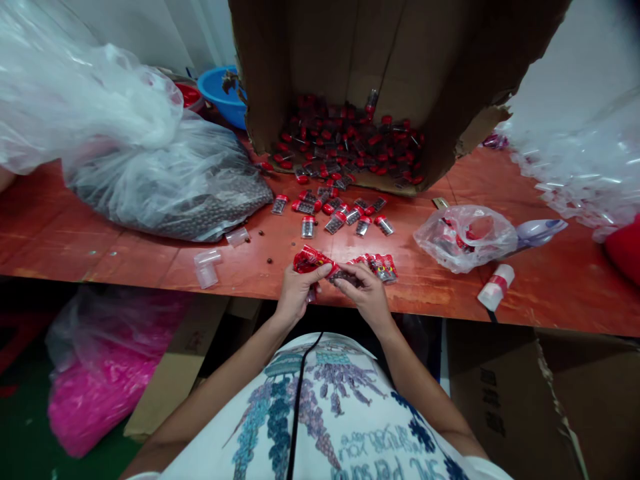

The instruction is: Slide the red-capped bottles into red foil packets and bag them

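Note:
Close to the table's front edge my two hands meet. My left hand (299, 288) is closed on a bunch of red printed plastic sleeves (309, 257), with the thumb pressed on top. The fingers of my right hand (369, 292) pinch a small clear container of dark beads (344, 276) at the sleeves' right end; fingers partly cover it. Beside the right hand lies a row of red printed packs (384, 265). Just beyond, several red-capped containers of dark beads (334, 220) are scattered on the table.
A cardboard box (350, 60) on its side holds many red-capped containers (345, 140). To the left lie a bag of dark beads (200, 200), a blue basin (220, 97) and empty clear containers (206, 268). A plastic bag (465, 237) and white roll (496, 287) lie right.

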